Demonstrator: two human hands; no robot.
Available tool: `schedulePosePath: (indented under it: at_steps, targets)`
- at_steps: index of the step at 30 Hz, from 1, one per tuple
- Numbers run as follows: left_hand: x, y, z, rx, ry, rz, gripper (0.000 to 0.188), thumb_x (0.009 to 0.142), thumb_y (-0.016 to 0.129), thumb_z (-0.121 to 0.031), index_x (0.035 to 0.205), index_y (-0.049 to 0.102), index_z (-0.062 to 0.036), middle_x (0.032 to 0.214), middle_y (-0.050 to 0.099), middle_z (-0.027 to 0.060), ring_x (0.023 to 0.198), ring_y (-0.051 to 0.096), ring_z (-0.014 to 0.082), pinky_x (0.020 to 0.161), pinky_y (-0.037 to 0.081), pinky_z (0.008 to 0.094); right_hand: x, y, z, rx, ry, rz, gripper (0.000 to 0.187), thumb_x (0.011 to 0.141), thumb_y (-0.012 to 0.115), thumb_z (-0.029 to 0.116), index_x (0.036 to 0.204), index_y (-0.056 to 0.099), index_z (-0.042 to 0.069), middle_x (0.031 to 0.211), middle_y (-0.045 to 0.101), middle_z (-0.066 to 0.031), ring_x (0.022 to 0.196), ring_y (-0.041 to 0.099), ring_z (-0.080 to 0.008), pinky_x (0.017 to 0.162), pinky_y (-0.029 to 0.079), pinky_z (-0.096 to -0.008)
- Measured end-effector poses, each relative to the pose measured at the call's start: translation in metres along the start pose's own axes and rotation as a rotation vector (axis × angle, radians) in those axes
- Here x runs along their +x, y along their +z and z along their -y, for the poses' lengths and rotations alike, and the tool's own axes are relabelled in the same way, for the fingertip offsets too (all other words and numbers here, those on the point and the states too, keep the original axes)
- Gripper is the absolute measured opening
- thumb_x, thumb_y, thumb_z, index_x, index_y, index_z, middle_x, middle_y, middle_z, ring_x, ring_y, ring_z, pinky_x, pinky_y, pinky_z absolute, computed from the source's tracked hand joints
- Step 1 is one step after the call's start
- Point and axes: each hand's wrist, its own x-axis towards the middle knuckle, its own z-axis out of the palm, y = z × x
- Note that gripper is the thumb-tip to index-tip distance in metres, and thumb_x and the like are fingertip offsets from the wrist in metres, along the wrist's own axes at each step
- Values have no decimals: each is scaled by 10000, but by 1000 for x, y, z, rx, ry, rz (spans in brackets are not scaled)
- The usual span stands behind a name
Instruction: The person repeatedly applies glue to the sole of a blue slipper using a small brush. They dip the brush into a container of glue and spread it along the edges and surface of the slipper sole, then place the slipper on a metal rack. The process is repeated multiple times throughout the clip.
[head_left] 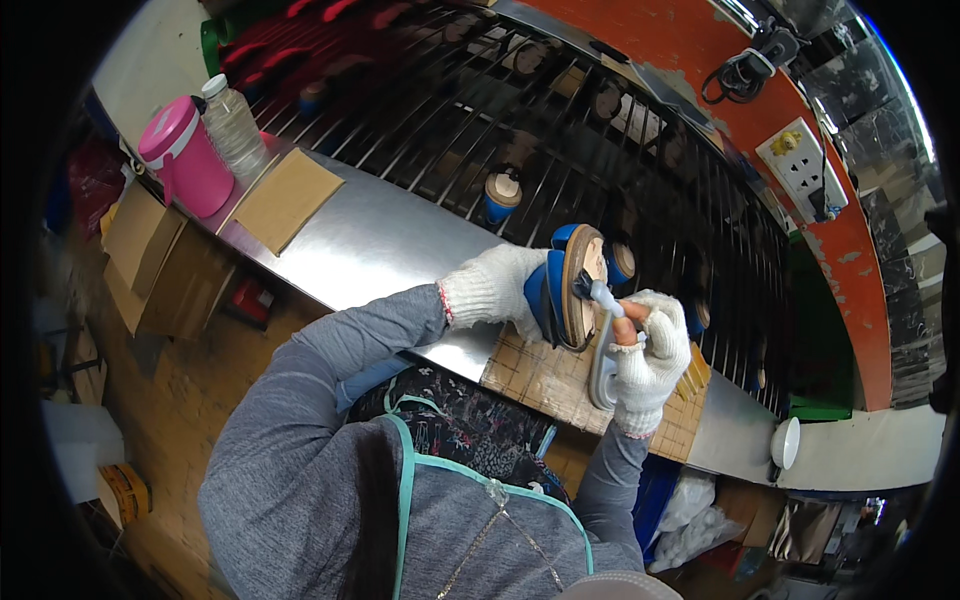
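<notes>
My left hand (497, 285), in a white knitted glove, grips a blue shoe upper (574, 295) on its last, tilted with its pale underside toward the right. Between the bare fingertips of my gloved right hand (655, 355) is a small brush (606, 298) with a whitish handle. Its dark tip meets the shoe's underside, near the rim. Below the brush, a pale grey curved thing (602, 375) is partly hidden by my right hand; I cannot tell what it is. A worn, grid-marked board (530, 377) lies under both hands.
Beyond the metal ledge (370, 235) runs a rack of dark rods (420, 165), carrying more blue shoes (502, 195). A pink jug (188, 160), a clear bottle (232, 130) and cardboard (288, 200) stand or lie at left. At right are a white bowl (786, 443) and a socket panel (800, 170).
</notes>
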Motion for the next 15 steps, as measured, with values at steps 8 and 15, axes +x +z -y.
schedulePosePath:
  at_steps: [8, 15]
  targets:
    - [-16, 5, 14, -538, -58, 315, 869, 480, 960, 5, 1261, 580, 34, 1129, 716, 173, 1052, 697, 287, 944, 566, 372, -3, 5, -8, 13, -12, 70, 189, 800, 803, 121, 942, 741, 13, 920, 644, -95, 830, 588, -202, 706, 466, -308]
    - [-22, 14, 11, -616, -58, 501, 712, 571, 867, 142, 1227, 601, 60, 1168, 692, 191, 1134, 661, 278, 969, 558, 412, -18, 1, -17, -35, 60, 85, 206, 748, 817, 124, 926, 755, 41, 937, 685, -105, 888, 626, -251, 749, 490, -344]
